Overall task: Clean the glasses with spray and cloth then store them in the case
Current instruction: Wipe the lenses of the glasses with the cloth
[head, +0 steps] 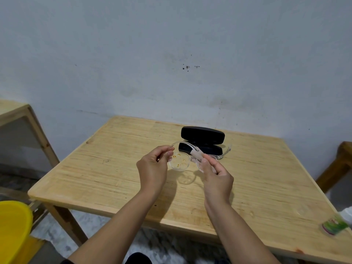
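Clear-framed glasses (180,161) hang above the wooden table (114,168), their left lens speckled with yellowish smudges. My left hand (153,167) pinches the frame's left edge. My right hand (216,175) holds a small beige cloth (197,154) pressed over the right lens, which it mostly hides. One clear temple arm (226,151) sticks out to the right. Behind the glasses a black case (202,134) lies open on the table. A spray bottle with a green label (334,226) lies at the table's right front corner, partly cut off.
A grey wall stands close behind the table. A second wooden table (22,119) is at the left, a yellow tub (13,225) at the lower left, and a wooden piece of furniture (341,161) at the right edge.
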### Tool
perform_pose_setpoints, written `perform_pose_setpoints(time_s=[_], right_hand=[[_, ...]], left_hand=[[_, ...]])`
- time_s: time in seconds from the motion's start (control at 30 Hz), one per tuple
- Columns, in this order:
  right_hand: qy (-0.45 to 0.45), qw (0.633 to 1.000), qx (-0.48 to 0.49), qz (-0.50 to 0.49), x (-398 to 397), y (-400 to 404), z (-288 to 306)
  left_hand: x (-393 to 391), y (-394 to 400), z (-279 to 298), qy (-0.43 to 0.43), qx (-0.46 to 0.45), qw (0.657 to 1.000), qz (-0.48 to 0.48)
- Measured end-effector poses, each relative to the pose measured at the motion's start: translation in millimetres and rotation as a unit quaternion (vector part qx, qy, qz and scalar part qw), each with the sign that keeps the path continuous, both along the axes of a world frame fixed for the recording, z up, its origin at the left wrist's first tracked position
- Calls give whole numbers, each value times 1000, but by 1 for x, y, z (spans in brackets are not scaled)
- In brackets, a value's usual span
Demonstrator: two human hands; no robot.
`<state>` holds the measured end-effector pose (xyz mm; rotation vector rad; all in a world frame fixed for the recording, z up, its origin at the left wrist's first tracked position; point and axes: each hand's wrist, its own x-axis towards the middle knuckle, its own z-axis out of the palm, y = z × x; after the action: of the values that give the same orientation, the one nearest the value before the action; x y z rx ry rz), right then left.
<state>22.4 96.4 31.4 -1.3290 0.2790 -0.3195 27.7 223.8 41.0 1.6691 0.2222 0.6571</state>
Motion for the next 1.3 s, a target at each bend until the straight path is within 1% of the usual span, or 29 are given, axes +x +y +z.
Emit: perform_pose_setpoints(time_s=[0.1, 0.2, 0.33, 0.4, 0.47, 0.57, 0.67, 0.8, 0.87, 0.93, 1.03, 1.07, 1.13, 1.23, 1.3], right_hand=[[3, 999, -30, 44, 0, -3, 1], [22, 992, -57, 109, 3, -10, 2], [44, 970, -132, 197, 7, -19, 1], [40, 955, -157, 247, 8, -22, -1], [29, 944, -160, 287, 8, -23, -1], [3, 937, -171, 304, 8, -25, -1], [22, 948, -164, 273, 7, -23, -1], [37, 972, -154, 172, 5, -19, -3], [43, 988, -114, 95, 1, -13, -2], [43, 998, -53, 8, -2, -4, -2], [48, 993, 66, -81, -2, 8, 2], [46, 991, 89, -91, -1, 10, 3], [36, 991, 98, -89, 2, 13, 5], [15, 996, 64, -67, 1, 15, 9], [1, 999, 33, -32, 0, 13, 9]], left_hand=[[0, 0, 0, -4, 2, 1000, 1], [0, 4, 0, 0, 4, 1000, 2], [1, 13, 3, 9, 21, 1000, 14], [3, 18, 5, 14, 35, 999, 21], [5, 23, 5, 19, 49, 998, 25], [4, 28, 5, 26, 51, 998, 32], [3, 31, 5, 28, 50, 997, 44], [0, 30, 4, 21, 57, 997, 49], [-3, 27, 2, 16, 54, 998, 43], [-6, 21, -1, 8, 56, 998, 35], [-10, 10, -5, -7, 55, 998, 27], [-10, 8, -5, -13, 54, 998, 27], [-10, 4, -7, -23, 57, 998, 27], [-10, -1, -6, -39, 54, 998, 17], [-9, -2, -5, -46, 51, 998, 14]])
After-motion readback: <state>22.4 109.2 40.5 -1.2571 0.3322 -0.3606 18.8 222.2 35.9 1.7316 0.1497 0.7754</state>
